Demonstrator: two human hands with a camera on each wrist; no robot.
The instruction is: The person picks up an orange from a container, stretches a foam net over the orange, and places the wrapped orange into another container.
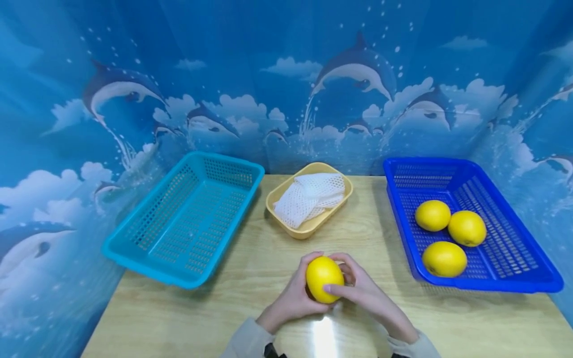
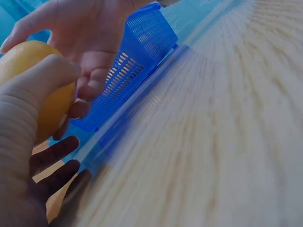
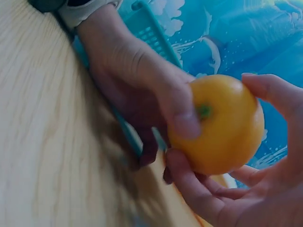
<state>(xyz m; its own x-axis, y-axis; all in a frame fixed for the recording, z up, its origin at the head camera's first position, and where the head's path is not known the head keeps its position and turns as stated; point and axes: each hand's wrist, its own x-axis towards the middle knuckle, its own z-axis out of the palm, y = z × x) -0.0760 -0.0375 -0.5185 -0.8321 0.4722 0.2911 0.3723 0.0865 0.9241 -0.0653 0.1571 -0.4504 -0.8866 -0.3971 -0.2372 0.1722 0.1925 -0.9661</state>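
Observation:
Between my two hands, above the front middle of the table, is a yellow-orange orange [image 1: 323,278]. Its green stem spot faces the right wrist view. My left hand [image 1: 299,293] holds the fruit from the left, its thumb pressed on the skin; in the left wrist view some of its lower fingers spread away from the fruit. From the other side my right hand [image 1: 364,288] grips it, thumb across the front and a fingertip at the upper edge. Part of the right fingers is hidden behind the orange [image 3: 222,127].
At right, a dark blue basket [image 1: 405,248] contains three more oranges [image 1: 444,259]. A teal basket [image 1: 114,248] stands at left. Between them, a small cream tray [image 1: 302,233] holds white mesh netting [image 1: 309,196]. A dolphin-printed backdrop [image 1: 286,59] rises behind the wooden table [image 1: 201,318].

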